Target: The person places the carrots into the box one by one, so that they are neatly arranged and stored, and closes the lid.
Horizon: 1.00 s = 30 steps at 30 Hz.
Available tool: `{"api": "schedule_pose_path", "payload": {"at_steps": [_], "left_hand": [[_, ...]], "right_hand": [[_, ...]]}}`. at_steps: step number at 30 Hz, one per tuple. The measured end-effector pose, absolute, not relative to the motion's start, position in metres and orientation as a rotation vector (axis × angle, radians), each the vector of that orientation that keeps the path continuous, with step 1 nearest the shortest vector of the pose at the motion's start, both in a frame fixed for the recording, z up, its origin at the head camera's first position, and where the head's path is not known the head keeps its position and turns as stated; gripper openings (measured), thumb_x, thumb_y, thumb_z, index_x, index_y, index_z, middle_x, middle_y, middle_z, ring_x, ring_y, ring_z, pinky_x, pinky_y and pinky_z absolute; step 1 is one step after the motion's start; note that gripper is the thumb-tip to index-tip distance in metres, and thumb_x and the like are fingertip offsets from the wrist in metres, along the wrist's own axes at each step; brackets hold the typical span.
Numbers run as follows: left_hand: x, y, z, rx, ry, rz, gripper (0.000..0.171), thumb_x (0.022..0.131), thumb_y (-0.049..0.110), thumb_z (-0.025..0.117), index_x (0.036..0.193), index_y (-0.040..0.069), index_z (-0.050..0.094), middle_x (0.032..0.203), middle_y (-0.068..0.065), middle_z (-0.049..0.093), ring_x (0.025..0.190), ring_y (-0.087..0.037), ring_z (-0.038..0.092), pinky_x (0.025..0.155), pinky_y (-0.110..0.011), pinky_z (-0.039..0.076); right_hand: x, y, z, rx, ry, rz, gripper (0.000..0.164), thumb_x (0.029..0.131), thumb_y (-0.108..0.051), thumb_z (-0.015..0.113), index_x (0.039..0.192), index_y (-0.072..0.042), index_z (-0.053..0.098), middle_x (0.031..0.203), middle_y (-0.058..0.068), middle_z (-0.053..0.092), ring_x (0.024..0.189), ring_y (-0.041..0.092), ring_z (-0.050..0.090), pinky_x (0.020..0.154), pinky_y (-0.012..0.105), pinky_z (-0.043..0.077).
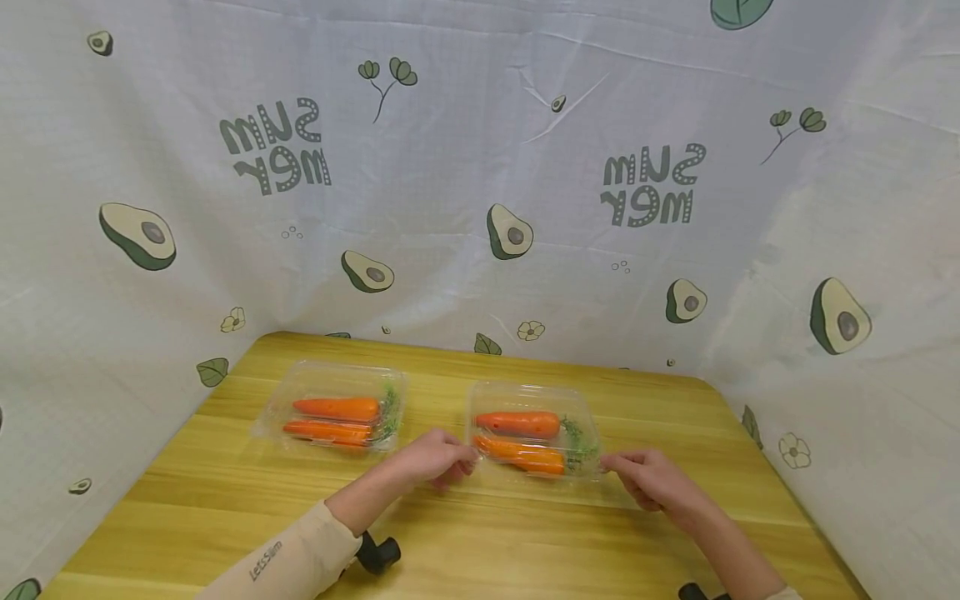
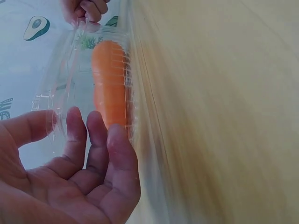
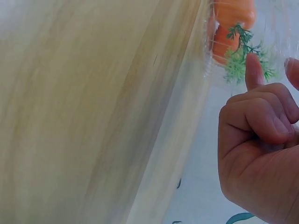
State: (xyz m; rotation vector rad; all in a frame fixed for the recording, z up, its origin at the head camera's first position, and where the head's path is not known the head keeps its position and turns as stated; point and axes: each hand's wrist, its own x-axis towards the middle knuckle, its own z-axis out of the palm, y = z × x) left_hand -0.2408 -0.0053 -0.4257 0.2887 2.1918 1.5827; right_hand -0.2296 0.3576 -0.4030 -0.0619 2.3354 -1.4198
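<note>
A clear plastic clamshell box (image 1: 532,389) stands on the table right of centre, with two orange carrots (image 1: 517,424) and green feathery tops (image 1: 576,442) inside. My left hand (image 1: 438,458) is at the box's near left corner. In the left wrist view its thumb is on the rim and its bent fingers are by the box's end wall. At the near right corner my right hand (image 1: 656,483) pinches the edge between thumb and forefinger, its other fingers curled in. From the right wrist view, part of that hand (image 3: 261,121) is cut off.
To the left stands a similar clear box (image 1: 315,371) with two carrots (image 1: 337,408) and green tops. Both rest on a yellow wood-grain table (image 1: 495,533). A white cloth (image 1: 450,167) printed with avocados hangs behind and at the sides. Black wrist mounts (image 1: 378,554) sit by the wrists.
</note>
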Motion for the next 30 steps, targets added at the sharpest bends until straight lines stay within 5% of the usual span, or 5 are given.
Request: {"api": "schedule_pose_path", "payload": {"at_steps": [23, 27, 30], "left_hand": [[-0.2464, -0.0065, -0.4239, 0.304, 2.136, 1.585, 0.031, 0.095, 0.024, 0.064, 0.089, -0.004, 0.075, 0.078, -0.003, 0.068, 0.072, -0.015, 0.059, 0.06, -0.027, 0.052], [-0.2474, -0.0062, -0.4237, 0.293, 2.124, 1.602, 0.029, 0.094, 0.022, 0.066, 0.088, -0.006, 0.073, 0.077, -0.002, 0.065, 0.072, -0.015, 0.059, 0.062, -0.028, 0.053], [-0.2483, -0.0058, -0.4246, 0.295, 2.117, 1.616, 0.028, 0.094, 0.02, 0.066, 0.086, -0.006, 0.072, 0.076, -0.002, 0.064, 0.071, -0.015, 0.058, 0.061, -0.027, 0.052]], "right_hand": [[-0.229, 0.3538, -0.4057, -0.059, 2.314, -1.444, 0.048, 0.102, -0.038, 0.058, 0.12, 0.006, 0.068, 0.052, -0.007, 0.028, 0.045, 0.009, 0.017, 0.045, 0.026, 0.023], [-0.229, 0.3528, -0.4064, -0.064, 2.301, -1.45, 0.039, 0.102, -0.037, 0.058, 0.095, -0.001, 0.07, 0.052, -0.007, 0.027, 0.045, 0.01, 0.017, 0.045, 0.026, 0.023], [-0.2292, 0.3521, -0.4073, -0.064, 2.292, -1.45, 0.039, 0.101, -0.037, 0.06, 0.071, -0.012, 0.057, 0.051, -0.007, 0.026, 0.045, 0.01, 0.017, 0.045, 0.027, 0.024]]}}
